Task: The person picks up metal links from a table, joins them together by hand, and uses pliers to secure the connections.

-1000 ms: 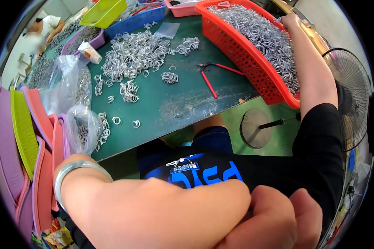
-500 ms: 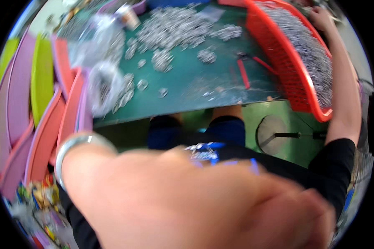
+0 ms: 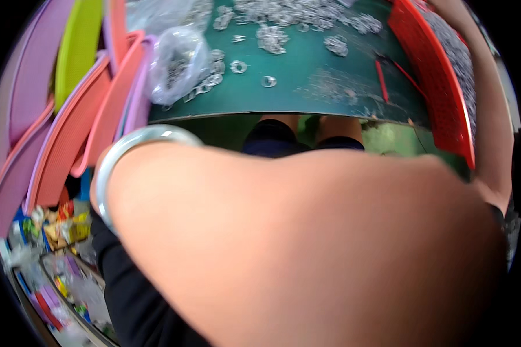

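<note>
Right in front of the camera, my left hand (image 3: 388, 243) fills the lower half, blurred, with its fingers hidden. A pale bangle (image 3: 139, 136) circles that wrist. My right arm reaches up along the right side, beside a red plastic basket (image 3: 440, 87) heaped with small silvery metal pieces (image 3: 451, 52). Only part of my right hand (image 3: 446, 8) shows at the top edge; its fingers are out of the picture. On the green tabletop (image 3: 307, 95) lie loose metal rings (image 3: 268, 81) and a tool with red handles, like pliers (image 3: 382, 81).
A larger pile of metal pieces (image 3: 289, 11) spreads along the far side of the table. At its left stands an open clear plastic bag (image 3: 179, 63) with metal pieces inside. Several pink, purple and green plastic baskets (image 3: 75, 133) are stacked at the left, above boxes of mixed packets (image 3: 69, 272).
My left hand has come closer to the camera and covers more of the picture. The view has shifted, so the table sits higher and my right hand is mostly cut off.
</note>
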The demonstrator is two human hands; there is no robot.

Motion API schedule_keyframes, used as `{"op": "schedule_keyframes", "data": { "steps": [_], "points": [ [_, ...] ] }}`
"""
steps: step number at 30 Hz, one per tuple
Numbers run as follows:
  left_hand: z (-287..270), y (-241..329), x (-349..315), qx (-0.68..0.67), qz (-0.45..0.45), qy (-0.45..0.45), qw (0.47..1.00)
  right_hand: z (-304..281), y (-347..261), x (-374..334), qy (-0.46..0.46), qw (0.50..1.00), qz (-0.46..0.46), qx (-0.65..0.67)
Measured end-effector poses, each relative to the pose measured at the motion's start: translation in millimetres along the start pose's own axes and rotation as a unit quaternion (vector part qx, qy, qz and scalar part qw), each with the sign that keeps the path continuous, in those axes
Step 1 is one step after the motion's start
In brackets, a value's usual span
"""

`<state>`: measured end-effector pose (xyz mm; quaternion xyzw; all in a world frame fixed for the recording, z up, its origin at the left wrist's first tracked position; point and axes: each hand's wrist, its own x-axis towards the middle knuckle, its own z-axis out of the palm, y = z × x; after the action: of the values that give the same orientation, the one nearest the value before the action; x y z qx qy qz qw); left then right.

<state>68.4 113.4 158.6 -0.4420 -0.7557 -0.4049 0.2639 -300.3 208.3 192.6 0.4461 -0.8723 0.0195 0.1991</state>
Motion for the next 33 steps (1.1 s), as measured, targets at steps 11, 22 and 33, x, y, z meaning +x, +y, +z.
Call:
{"op": "schedule_keyframes", "data": {
  "steps": [11, 22, 33],
  "points": [
    [-20, 9, -29, 0.013, -0.001, 0.016, 1.000, 105, -82, -21, -0.100, 0.987, -0.039, 0.119],
    [-31, -82, -133, 0.083, -0.226, 0.048, 0.969, 173, -99, -62, -0.145, 0.961, 0.042, 0.233],
    [-32, -87, -202, 0.036, -0.442, 0.119, 0.888, 170, -134, -49, -0.049, 0.965, 0.090, 0.241]
  ]
}}
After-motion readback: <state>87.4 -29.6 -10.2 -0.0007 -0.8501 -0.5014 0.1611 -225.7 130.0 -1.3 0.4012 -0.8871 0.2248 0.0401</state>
